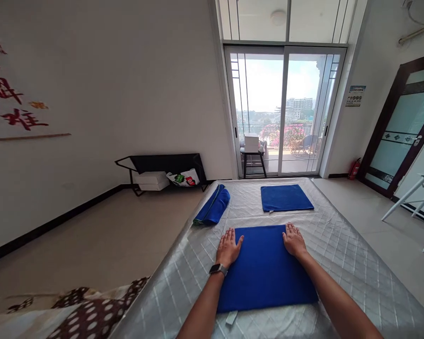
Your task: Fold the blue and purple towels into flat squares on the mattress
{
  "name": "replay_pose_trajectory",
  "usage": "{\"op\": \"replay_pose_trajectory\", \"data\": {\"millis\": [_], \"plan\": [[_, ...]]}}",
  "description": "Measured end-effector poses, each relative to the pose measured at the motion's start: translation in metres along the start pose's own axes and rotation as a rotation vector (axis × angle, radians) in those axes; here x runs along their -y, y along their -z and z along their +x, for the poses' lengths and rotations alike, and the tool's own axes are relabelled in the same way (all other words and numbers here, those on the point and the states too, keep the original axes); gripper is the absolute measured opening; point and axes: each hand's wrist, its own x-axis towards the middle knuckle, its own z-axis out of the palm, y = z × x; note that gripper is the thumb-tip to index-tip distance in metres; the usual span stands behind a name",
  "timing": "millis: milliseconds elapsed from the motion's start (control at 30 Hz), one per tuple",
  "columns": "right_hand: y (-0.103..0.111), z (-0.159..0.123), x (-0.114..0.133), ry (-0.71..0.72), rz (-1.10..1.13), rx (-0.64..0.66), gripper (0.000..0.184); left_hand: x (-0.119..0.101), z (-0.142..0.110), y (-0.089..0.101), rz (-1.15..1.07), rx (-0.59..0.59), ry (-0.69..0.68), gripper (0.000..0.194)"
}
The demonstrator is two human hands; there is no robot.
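A blue cloth (265, 268) lies flat on the pale quilted mattress (360, 263), with a small white tag at its near edge. My left hand (229, 247) rests at the cloth's far left corner, fingers stretched out and the thumb over the blue fabric. At the far right corner my right hand (294, 239) lies flat along the edge, its fingers extended. Neither hand grips anything. Beyond them a second blue cloth (286, 197) is spread flat, and a loosely folded blue cloth (214, 205) with a green edge sits to the left.
Brown dotted bedding (95, 310) is at the lower left. A black low rack (166, 165) by the wall holds white boxes and a bag. Sliding glass doors (282, 113) stand behind the mattress. On the right are a white stool (417, 202) and a fire extinguisher (354, 168).
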Motion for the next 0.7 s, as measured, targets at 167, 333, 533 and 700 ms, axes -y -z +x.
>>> {"op": "replay_pose_trajectory", "data": {"millis": [167,333,533,700], "plan": [[-0.011,-0.018,0.0,0.027,-0.023,-0.005,0.064,0.0,0.001,-0.002,0.002,-0.02,-0.006,0.076],[-0.014,-0.037,0.0,0.016,0.009,0.019,0.065,0.005,0.001,-0.001,0.016,0.001,-0.011,0.076],[-0.012,-0.039,0.002,0.011,0.043,0.012,0.065,-0.013,0.004,0.012,0.083,-0.002,-0.039,0.075],[-0.01,-0.04,0.002,0.012,0.037,0.017,0.064,-0.111,-0.018,0.0,-0.087,-0.106,-0.377,0.063]]}}
